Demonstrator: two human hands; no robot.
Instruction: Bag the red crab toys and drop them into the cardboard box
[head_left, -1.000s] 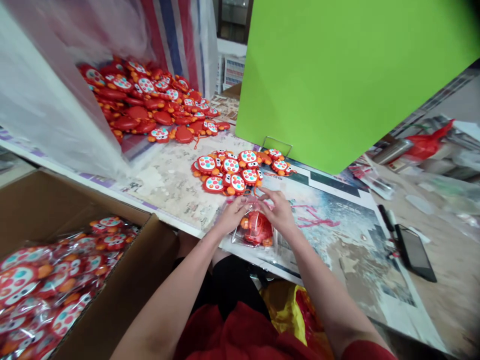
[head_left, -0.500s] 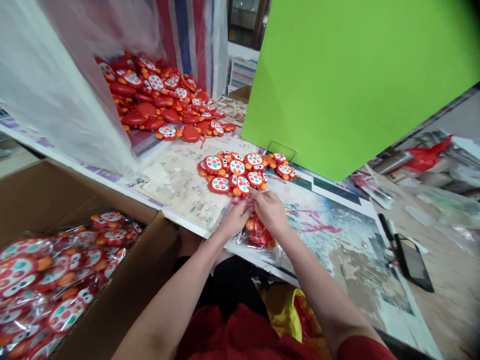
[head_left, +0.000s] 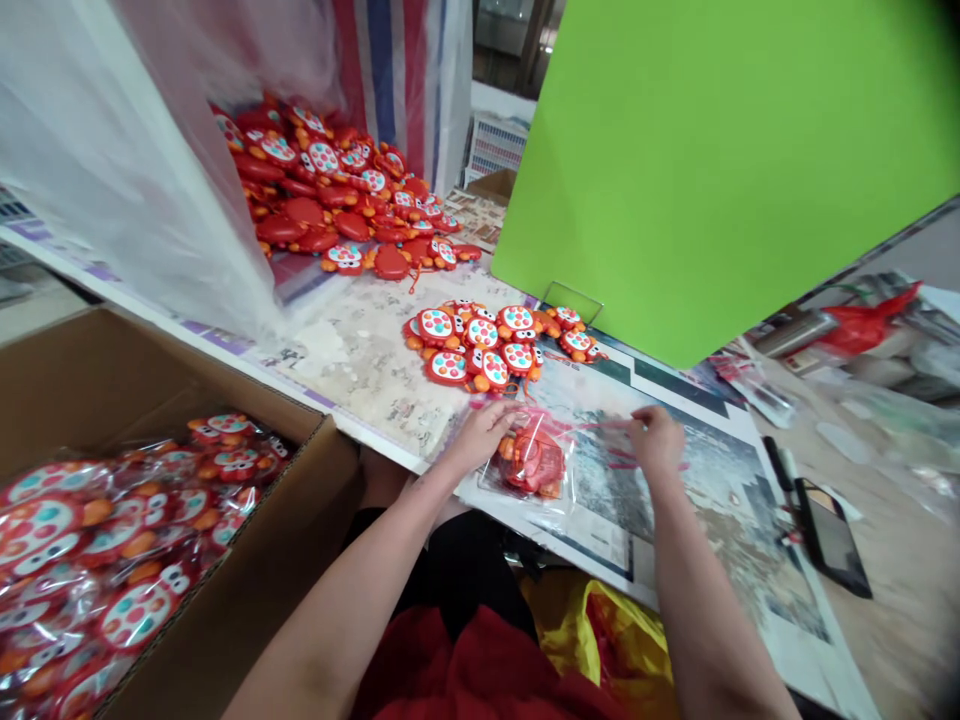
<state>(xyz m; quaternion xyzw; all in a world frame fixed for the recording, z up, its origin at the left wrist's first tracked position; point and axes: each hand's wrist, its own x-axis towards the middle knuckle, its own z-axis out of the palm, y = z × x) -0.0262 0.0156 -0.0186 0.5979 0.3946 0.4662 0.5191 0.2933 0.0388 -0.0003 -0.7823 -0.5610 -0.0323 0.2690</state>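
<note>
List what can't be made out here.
Head view only:
- The toy in the clear bag: shine on the plastic blurs its details.
- The pile of toys: its left side is hidden by the white plastic sheet.
- Anything behind the green board: the board blocks it.
- The packed toys in the cardboard box: cut off by the lower left edge.

Bagged toy [head_left: 531, 465], rather blurred by plastic

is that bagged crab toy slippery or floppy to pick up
The orange-and-red crab toy looks like rigid molded plastic, so probably stiff and light for its size. Its clear plastic bag looks thin and glossy, so it may slip in the fingers and flop around. The flat body seems unlikely to roll.
</note>
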